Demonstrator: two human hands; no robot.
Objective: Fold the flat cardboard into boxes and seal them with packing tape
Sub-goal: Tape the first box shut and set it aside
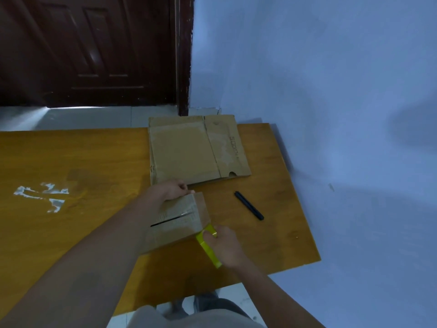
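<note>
On the left part of the orange-brown wooden counter (71, 233) lie shiny scraps of clear tape (42, 195), stuck flat to the surface and well apart from everything else. Moving right, the left hand (172, 189) reaches across a small folded cardboard box (176, 221) and holds its far edge — the fingers are curled over that edge, so this grip is clenched on the box. The box sits near the counter's front right area, its top flaps meeting at a dark seam with a glossy strip of tape over it. Behind it, at the counter's far edge, lies a stack of flat cardboard (196, 150), overhanging slightly. At the box's near right corner the right hand (224, 245) grasps a yellow-green tape roll (208, 242), fingers wrapped through it — the roll touches the box. Further right, a black pen-like tool (249, 205) rests alone on the counter.
</note>
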